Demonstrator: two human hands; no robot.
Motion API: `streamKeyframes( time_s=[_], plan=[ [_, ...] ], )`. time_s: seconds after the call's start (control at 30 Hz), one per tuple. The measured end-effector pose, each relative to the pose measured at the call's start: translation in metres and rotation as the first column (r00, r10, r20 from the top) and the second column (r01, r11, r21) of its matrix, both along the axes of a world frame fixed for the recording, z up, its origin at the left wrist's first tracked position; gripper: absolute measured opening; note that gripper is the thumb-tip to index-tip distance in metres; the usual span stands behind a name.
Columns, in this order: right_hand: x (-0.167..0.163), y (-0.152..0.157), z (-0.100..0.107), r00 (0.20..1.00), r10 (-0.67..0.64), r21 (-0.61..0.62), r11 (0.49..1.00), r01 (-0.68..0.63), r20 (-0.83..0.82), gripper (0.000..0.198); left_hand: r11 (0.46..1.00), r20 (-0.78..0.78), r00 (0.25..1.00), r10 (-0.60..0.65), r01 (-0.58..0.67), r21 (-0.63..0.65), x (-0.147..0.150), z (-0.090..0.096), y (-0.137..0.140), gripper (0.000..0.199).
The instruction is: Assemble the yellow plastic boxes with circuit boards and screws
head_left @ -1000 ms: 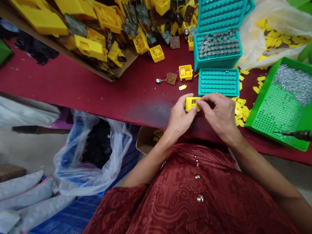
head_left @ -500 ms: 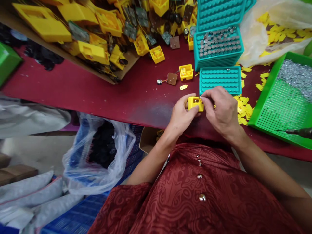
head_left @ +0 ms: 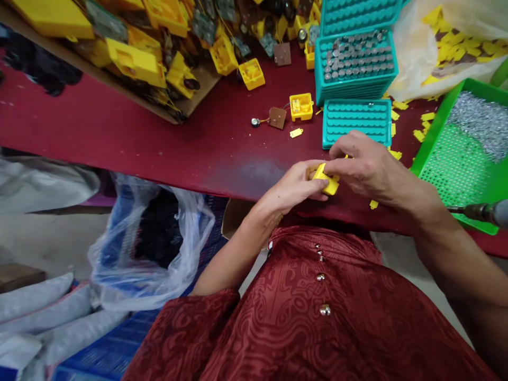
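Note:
In the head view, my left hand (head_left: 299, 185) is closed around a small yellow plastic housing (head_left: 327, 182), which is tilted above the front of the table. My right hand (head_left: 367, 166) meets it from the other side, index finger at its upper edge and the other fingers curled. A bit of yellow shows by the right fingers; what they pinch is hidden. Just beyond lies a teal ribbed tray (head_left: 357, 123). Left of that are an open yellow housing (head_left: 301, 107), a brown circuit board (head_left: 277, 118) and a flat yellow cover (head_left: 296, 133).
A stack of teal trays (head_left: 355, 69) holds rows of small silver button cells. A green basket (head_left: 456, 174) of metal bits stands right, with a screwdriver-like tool (head_left: 472, 211) over its edge. A cardboard box (head_left: 154, 108) of yellow housings is at the left back.
The yellow housing has tipped over, so its opening no longer faces me. My right hand has swung its fingers over it, and the view has shifted slightly.

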State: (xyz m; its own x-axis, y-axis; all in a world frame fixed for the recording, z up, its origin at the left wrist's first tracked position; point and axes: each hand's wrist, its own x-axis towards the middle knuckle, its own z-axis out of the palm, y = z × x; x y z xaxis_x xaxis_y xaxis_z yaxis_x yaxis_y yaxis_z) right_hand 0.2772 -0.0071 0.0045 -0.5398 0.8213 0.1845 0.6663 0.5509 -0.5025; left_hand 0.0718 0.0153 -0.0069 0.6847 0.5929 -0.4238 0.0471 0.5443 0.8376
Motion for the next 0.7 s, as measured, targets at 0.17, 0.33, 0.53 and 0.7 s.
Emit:
streamKeyframes(
  time_s=[0.17, 0.33, 0.53, 0.7],
  plan=[
    [0.000, -0.012, 0.011, 0.941, -0.256, -0.101, 0.966, 0.238, -0.222, 0.022, 0.995, 0.044, 0.998, 0.041, -0.036, -0.092, -0.002, 0.000, 0.000, 0.030],
    [0.006, -0.017, 0.011, 0.816, -0.524, -0.036, 0.846, 0.533, -0.246, 0.017, 0.990, 0.044, 0.993, 0.107, -0.103, -0.093, -0.005, -0.004, 0.001, 0.032],
    [0.049, 0.011, 0.002, 0.476, -0.862, 0.055, 0.474, 0.879, -0.176, 0.011, 0.935, -0.057, 0.933, 0.355, -0.355, 0.024, -0.006, -0.013, 0.007, 0.041],
    [0.054, 0.037, -0.008, 0.526, -0.848, 0.031, 0.529, 0.848, 0.070, 0.014, 0.910, -0.027, 0.909, 0.415, -0.414, 0.039, 0.001, -0.011, 0.010, 0.041]
  ],
)
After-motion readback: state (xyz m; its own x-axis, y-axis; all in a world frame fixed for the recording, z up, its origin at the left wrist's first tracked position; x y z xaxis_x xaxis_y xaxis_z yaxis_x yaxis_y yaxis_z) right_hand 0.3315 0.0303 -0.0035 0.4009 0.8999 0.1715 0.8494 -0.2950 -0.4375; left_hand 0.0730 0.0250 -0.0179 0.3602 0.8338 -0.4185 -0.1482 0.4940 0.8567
